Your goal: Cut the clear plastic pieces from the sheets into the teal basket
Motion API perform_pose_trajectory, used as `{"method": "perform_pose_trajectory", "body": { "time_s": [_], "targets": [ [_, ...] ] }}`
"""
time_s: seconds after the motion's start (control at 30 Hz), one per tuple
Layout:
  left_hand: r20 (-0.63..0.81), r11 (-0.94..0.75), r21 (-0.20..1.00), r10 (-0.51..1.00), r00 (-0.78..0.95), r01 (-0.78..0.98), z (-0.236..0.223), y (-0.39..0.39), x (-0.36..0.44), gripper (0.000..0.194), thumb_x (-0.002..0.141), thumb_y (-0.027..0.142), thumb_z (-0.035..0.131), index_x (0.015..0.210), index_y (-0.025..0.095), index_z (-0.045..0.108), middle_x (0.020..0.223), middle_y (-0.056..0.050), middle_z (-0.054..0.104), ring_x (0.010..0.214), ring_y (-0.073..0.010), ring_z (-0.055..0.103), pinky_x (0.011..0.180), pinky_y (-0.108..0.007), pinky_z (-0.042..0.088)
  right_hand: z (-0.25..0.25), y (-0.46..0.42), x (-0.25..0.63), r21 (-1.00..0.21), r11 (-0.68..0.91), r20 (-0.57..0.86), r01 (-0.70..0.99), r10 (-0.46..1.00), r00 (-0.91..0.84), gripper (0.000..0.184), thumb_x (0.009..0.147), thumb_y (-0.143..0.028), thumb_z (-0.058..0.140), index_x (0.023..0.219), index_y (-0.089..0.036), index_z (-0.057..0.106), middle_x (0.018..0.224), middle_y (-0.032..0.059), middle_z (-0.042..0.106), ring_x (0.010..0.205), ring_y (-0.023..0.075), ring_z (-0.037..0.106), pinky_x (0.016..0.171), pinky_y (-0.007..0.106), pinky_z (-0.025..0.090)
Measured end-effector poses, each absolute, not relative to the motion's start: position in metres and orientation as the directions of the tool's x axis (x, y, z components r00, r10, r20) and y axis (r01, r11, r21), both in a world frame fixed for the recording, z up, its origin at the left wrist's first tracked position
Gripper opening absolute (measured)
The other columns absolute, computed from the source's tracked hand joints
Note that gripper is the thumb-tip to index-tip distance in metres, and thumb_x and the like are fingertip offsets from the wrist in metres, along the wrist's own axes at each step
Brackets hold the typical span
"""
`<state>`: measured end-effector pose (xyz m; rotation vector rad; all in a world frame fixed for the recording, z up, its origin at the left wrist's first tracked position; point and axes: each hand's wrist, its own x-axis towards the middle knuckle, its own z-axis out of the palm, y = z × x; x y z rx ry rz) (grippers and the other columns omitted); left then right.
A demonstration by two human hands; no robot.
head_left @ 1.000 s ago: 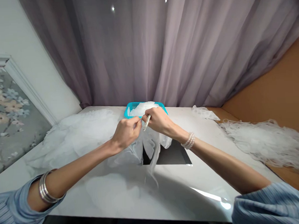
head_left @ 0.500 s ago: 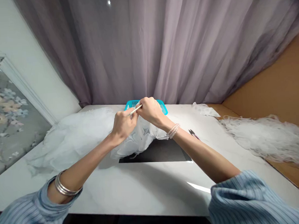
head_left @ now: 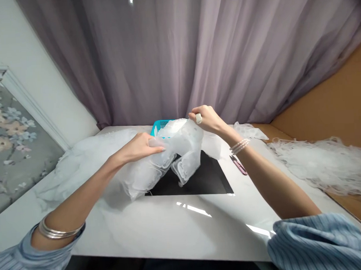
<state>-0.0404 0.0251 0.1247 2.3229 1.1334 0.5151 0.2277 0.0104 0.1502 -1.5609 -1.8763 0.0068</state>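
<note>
White sheer fabric with scalloped, stitched edges hangs between my hands above a black mat. My left hand pinches it on the left side, thumb and fingers closed over a fold. Higher up and to the right, my right hand is a fist gripping the upper edge of the same fabric. A pale round thing shows at that fist's fingers; whether it is a ring or bunched cloth is unclear. Part of the fabric bunches below my left hand, over the mat's left edge.
A blue basket stands behind the fabric. Pink thread snips lie right of the mat. A heap of white sheer fabric covers the table's left; tangled white strips pile at the right. Another white piece lies at the back right.
My hands were close together with a pale narrow strip between them. They have moved apart, the right one going right and up, and the fabric is now spread between them.
</note>
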Motion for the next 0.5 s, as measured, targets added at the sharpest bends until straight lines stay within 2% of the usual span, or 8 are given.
{"method": "perform_pose_trajectory", "body": {
  "time_s": [0.1, 0.27, 0.4, 0.5],
  "targets": [
    [0.012, -0.454, 0.624, 0.820, 0.572, 0.637, 0.130, 0.020, -0.049, 0.047, 0.078, 0.052, 0.064, 0.053, 0.021, 0.039, 0.052, 0.004, 0.034, 0.045, -0.0093, 0.030, 0.043, -0.026, 0.018, 0.143, 0.007, 0.238, -0.403, 0.255, 0.488, 0.879, 0.873, -0.029, 0.030, 0.082, -0.025, 0.048, 0.054, -0.021, 0.035, 0.055, -0.0017, 0.035, 0.057, 0.0121, 0.028, 0.055, 0.029, 0.025],
    [-0.014, -0.439, 0.722, 0.763, 0.646, 0.534, 0.140, 0.012, -0.050, 0.038, 0.080, 0.048, 0.065, 0.062, 0.019, 0.050, 0.059, 0.004, 0.038, 0.052, -0.0096, 0.034, 0.047, -0.025, 0.022, 0.136, 0.002, 0.248, -0.390, 0.221, 0.476, 0.894, 0.879, -0.009, 0.032, 0.084, -0.026, 0.047, 0.055, -0.021, 0.035, 0.057, -0.0010, 0.037, 0.057, 0.0128, 0.027, 0.056, 0.029, 0.025],
    [-0.062, -0.389, 0.773, 0.740, 0.670, 0.501, 0.142, 0.008, -0.048, 0.047, 0.082, 0.051, 0.065, 0.055, 0.018, 0.043, 0.058, 0.003, 0.036, 0.051, -0.0087, 0.033, 0.047, -0.024, 0.024, 0.132, -0.001, 0.255, -0.379, 0.197, 0.468, 0.904, 0.884, 0.004, 0.033, 0.086, -0.029, 0.046, 0.056, -0.021, 0.037, 0.056, -0.0007, 0.038, 0.057, 0.0132, 0.029, 0.056, 0.029, 0.024],
    [-0.088, -0.324, 0.804, 0.764, 0.639, 0.498, 0.140, 0.005, -0.048, 0.037, 0.083, 0.048, 0.064, 0.063, 0.018, 0.055, 0.059, 0.003, 0.041, 0.051, -0.0095, 0.038, 0.047, -0.023, 0.028, 0.125, -0.002, 0.261, -0.377, 0.182, 0.463, 0.908, 0.886, 0.014, 0.033, 0.087, -0.031, 0.046, 0.057, -0.021, 0.038, 0.057, -0.0005, 0.040, 0.057, 0.0132, 0.030, 0.056, 0.029, 0.024]
  ]
}}
